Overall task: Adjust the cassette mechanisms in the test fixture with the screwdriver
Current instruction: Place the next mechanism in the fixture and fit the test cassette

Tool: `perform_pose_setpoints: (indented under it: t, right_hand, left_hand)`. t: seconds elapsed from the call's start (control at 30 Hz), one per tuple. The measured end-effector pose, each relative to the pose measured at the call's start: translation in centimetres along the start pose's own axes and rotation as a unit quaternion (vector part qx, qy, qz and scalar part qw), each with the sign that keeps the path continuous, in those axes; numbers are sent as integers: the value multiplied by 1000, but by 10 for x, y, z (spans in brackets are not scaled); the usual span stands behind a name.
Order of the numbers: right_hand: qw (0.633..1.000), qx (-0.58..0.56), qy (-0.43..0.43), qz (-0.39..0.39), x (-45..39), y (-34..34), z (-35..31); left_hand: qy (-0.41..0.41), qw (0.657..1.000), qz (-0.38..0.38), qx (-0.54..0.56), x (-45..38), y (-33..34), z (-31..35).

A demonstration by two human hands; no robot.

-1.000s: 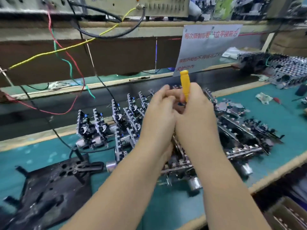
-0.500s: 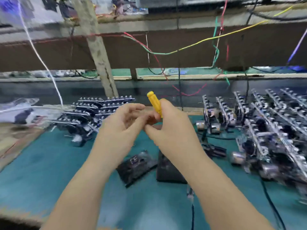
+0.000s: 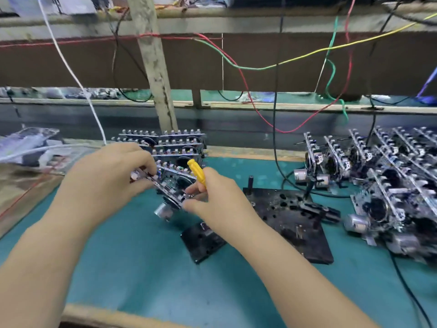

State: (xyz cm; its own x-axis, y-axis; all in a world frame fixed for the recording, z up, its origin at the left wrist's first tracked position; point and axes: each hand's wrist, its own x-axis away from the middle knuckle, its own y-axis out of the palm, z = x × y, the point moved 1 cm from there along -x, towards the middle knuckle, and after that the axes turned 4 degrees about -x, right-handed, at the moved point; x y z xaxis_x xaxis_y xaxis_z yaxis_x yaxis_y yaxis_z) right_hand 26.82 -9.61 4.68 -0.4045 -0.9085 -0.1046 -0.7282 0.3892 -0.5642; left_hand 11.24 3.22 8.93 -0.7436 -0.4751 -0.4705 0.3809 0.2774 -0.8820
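A cassette mechanism (image 3: 169, 185) with a silver motor on its underside hangs tilted above the teal bench, held between both hands. My left hand (image 3: 111, 176) grips its upper left end with curled fingers. My right hand (image 3: 217, 202) pinches its lower right end and also keeps the yellow-handled screwdriver (image 3: 197, 172), whose handle sticks up past the thumb. The black test fixture (image 3: 290, 218) lies flat to the right of my right hand, and no mechanism sits on it.
A stack of cassette mechanisms (image 3: 165, 144) stands just behind my hands. More mechanisms (image 3: 383, 185) crowd the right side of the bench. A black cassette (image 3: 203, 240) lies under my right wrist. Coloured wires hang over the bench from the shelf above. A wooden post (image 3: 156, 67) rises at the back.
The view has swung left, from the right-hand pile to the stack. My hands, empty but for the screwdriver half a second ago, now hold a mechanism between them in front of the stack.
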Motion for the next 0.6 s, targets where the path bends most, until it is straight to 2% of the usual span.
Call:
perform_pose_setpoints:
  t: [0.2,0.27,0.37,0.43,0.5,0.53,0.6]
  right_hand:
    - [995,-87,-19,48,34,-54,16]
    - [995,-95,-8,44,41,-85,20]
    - [993,-114,36,-18,47,-127,26]
    - [995,-81,55,-33,50,-145,29]
    - [997,-24,66,-12,51,-155,35]
    - [997,22,69,5,51,-158,39]
    - [991,116,63,18,50,-162,44]
  left_hand:
    - [162,979,112,42,-12,-33,62]
    - [187,965,162,83,-20,-34,78]
    - [198,935,229,186,-30,-24,104]
    - [189,912,262,251,-34,-11,121]
    - [184,903,256,291,-37,3,132]
    - [183,908,226,300,-38,11,133]
    - [186,928,118,300,-40,27,127]
